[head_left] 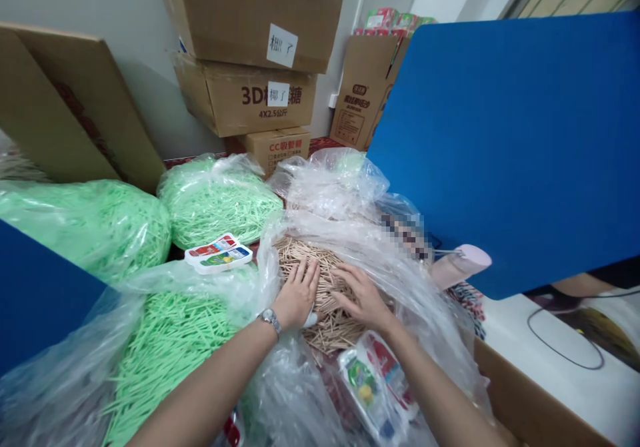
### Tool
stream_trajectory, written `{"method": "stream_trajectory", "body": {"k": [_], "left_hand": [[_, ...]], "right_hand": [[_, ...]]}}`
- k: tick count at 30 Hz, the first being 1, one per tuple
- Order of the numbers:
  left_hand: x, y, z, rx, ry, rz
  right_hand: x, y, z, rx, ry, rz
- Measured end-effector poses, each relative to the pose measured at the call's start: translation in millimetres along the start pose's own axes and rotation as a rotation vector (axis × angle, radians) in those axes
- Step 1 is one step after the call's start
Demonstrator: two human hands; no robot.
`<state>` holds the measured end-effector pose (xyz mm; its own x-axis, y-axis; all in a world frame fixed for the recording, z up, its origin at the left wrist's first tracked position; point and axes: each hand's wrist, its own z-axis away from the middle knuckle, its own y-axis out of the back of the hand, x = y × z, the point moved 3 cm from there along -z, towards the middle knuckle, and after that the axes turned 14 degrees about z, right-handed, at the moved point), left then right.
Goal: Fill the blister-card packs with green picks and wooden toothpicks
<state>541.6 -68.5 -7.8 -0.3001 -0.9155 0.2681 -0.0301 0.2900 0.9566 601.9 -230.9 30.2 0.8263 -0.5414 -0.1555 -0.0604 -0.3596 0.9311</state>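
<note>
A clear plastic bag (415,300) stands open around a heap of thin tan sticks (325,284). My left hand (297,297), a watch at its wrist, lies on the heap with fingers stretched out. Something white shows at its thumb. Across from it, my right hand (365,297) rests its spread, slightly bent fingers on the same sticks. Printed plastic packs (373,387) lie in front, partly behind my right forearm. To the left, another opened bag holds thin green sticks (170,334).
Two bags of green sticks (217,200) sit behind, with a pack of printed cards (219,252) before them. Stacked cartons (250,100) rise at the back. A blue panel (505,147) stands at right, near a pale pink cylinder (460,267). Another blue surface (40,294) is at left.
</note>
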Motion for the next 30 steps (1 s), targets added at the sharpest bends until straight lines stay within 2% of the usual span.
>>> {"method": "stream_trajectory", "body": {"k": [2,4,7,9,11,13,16,18,21,24,26,30], "left_hand": [[3.7,-0.9,-1.1,0.003,-0.014,0.024],[5.1,-1.5,-1.8,-0.011,-0.035,0.073],[0.7,-2.8,-1.9,-0.057,-0.062,0.133],[-5.5,-3.4,-1.3,-0.096,-0.081,0.152],[-11.7,-3.3,0.0,-0.131,-0.105,0.171],[-15.8,-3.1,1.6,-0.151,-0.111,0.195],[-16.8,-4.0,3.7,-0.132,-0.069,0.192],[-14.8,-5.7,4.4,-0.114,-0.045,0.17],[-11.2,-8.4,4.8,-0.104,-0.037,0.15],[-9.0,-9.8,5.3,-0.086,-0.033,0.127],[-7.7,-10.4,5.9,-0.069,-0.025,0.108],[-5.3,-12.2,6.2,-0.052,-0.01,0.082]], "right_hand": [[3.2,-8.2,12.3,0.022,-0.089,0.039],[-2.0,-28.7,19.9,0.007,-0.125,0.115],[-22.6,-64.1,17.7,-0.094,-0.103,0.236],[-34.7,-76.1,10.6,-0.133,-0.122,0.272],[-39.3,-75.3,4.6,-0.15,-0.131,0.229],[-33.7,-63.3,4.3,-0.129,-0.131,0.103],[-9.4,-37.4,17.8,-0.014,-0.182,-0.061],[5.5,-27.7,32.1,-0.008,-0.179,-0.049],[10.8,-29.4,48.0,-0.087,-0.07,0.077],[4.4,-35.9,46.3,-0.072,-0.094,0.177],[-2.0,-38.4,36.5,-0.052,-0.14,0.144],[-16.5,-40.9,15.6,-0.07,-0.083,-0.004]]}}
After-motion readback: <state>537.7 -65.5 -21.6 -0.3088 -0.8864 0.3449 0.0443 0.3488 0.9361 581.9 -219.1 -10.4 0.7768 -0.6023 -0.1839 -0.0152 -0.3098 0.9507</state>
